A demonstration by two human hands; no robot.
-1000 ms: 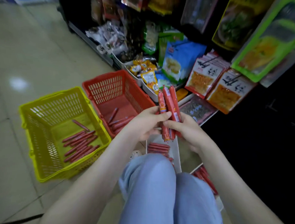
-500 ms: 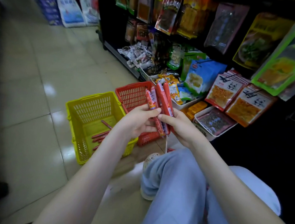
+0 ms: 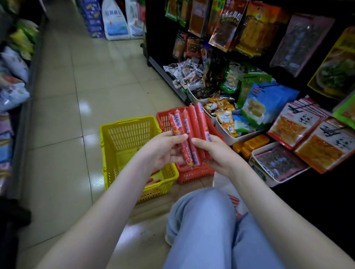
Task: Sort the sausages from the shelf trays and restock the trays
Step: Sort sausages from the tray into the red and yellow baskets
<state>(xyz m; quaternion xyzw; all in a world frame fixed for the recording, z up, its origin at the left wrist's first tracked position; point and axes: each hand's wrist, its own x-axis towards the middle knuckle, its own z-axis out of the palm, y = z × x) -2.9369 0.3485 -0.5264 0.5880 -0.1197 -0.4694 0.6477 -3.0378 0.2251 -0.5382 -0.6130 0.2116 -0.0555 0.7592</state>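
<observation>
Both hands: I am gripping the sausages [image 3: 190, 133] with left hand [image 3: 161, 152] and right hand [image 3: 218, 154].
Floor: yellow basket [image 3: 130, 132] and red basket [image 3: 193, 173] are sitting behind.

1. Left hand [image 3: 161, 152], right hand [image 3: 218, 154]: I see both bare, like the forearms [image 3: 108, 212] behind them.
2. Trousers [image 3: 208, 237]: light blue, loose, softly creased.
3. Shoe [image 3: 168, 240]: I make out only a pale edge.

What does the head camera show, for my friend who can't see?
A left hand and a right hand hold a fan of red sausages above a yellow basket and a red basket on the shop floor, beside snack packets.
</observation>
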